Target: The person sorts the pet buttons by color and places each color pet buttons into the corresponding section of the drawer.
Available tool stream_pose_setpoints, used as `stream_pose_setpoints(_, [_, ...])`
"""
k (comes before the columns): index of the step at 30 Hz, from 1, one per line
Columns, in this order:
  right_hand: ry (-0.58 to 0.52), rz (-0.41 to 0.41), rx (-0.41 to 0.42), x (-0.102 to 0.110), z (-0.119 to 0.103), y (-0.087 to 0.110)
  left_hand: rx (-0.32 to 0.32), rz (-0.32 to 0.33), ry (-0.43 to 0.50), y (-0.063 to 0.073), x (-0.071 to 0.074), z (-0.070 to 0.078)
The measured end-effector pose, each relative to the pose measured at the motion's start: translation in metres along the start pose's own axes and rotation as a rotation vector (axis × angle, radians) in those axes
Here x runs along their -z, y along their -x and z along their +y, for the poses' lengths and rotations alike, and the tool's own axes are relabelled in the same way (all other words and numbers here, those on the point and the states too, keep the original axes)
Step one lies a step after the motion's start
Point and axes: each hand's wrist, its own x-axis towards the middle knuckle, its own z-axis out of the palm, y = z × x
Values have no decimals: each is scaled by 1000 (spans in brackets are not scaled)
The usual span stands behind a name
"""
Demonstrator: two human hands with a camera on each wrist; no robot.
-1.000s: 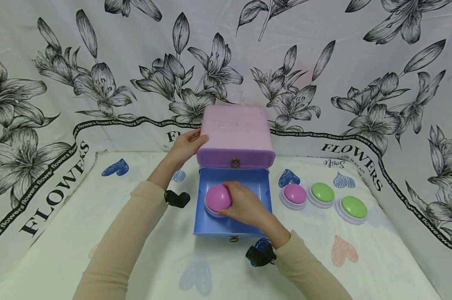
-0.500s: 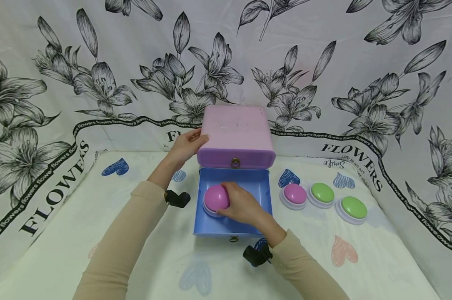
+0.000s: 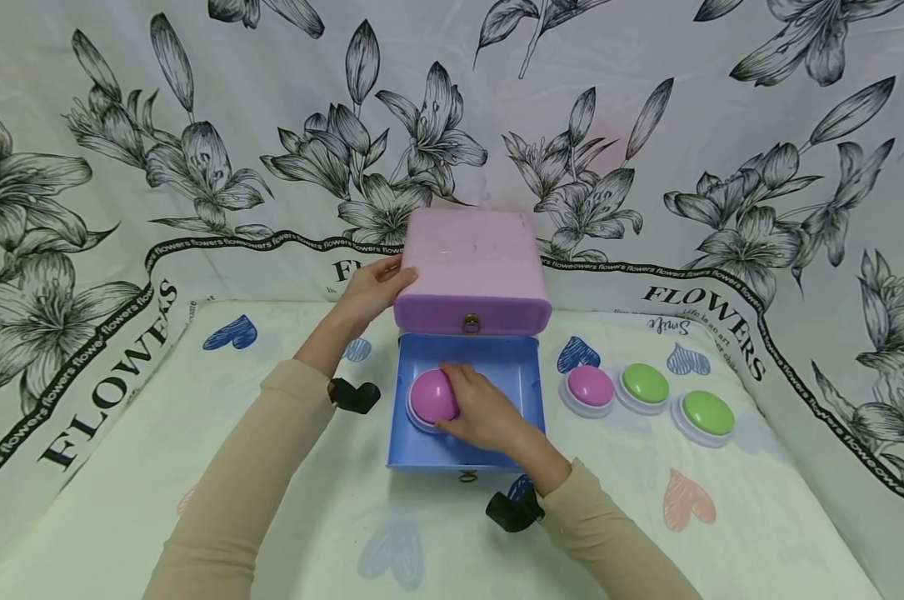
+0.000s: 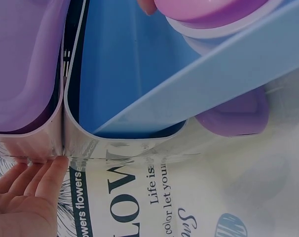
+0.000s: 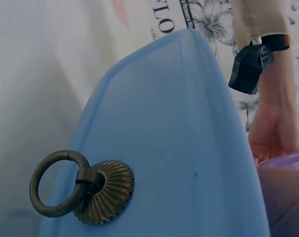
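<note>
My right hand point(image 3: 489, 412) grips a pink dome-topped buzzer button point(image 3: 432, 396) with a pale base, in the left half of a pulled-out blue drawer point(image 3: 466, 354). Its thumb and fingers lie around the dome's right side. My left hand point(image 3: 374, 293) rests against the left side of the pink and purple drawer box point(image 3: 476, 254) behind. In the left wrist view, the left hand's fingers point(image 4: 46, 180) look straight, touching the box's wall. The right wrist view shows the blue drawer's front point(image 5: 164, 108) with a bronze ring pull point(image 5: 106, 192); the right hand's fingers are not visible there.
To the right of the drawer, another pink buzzer button point(image 3: 590, 388) and two green ones point(image 3: 646, 386) stand in a row on the heart-printed cloth point(image 3: 309, 517). A flower-printed backdrop point(image 3: 452, 33) rises behind the box.
The right hand and the pink buzzer button have shifted slightly left inside the drawer, then stayed nearly still. The left hand keeps its place on the box.
</note>
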Motion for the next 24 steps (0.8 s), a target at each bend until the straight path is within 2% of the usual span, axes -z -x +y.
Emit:
stream_pose_setpoints(13, [-13, -29, -20, 2, 3, 1, 8, -1, 3, -1, 0, 1])
stream_pose_setpoints(16, [-32, 5, -22, 4, 4, 2, 8, -2, 2, -1, 0, 1])
stream_pose_setpoints(24, [-58, 175, -21, 14, 10, 10, 6, -5, 1, 1, 0, 1])
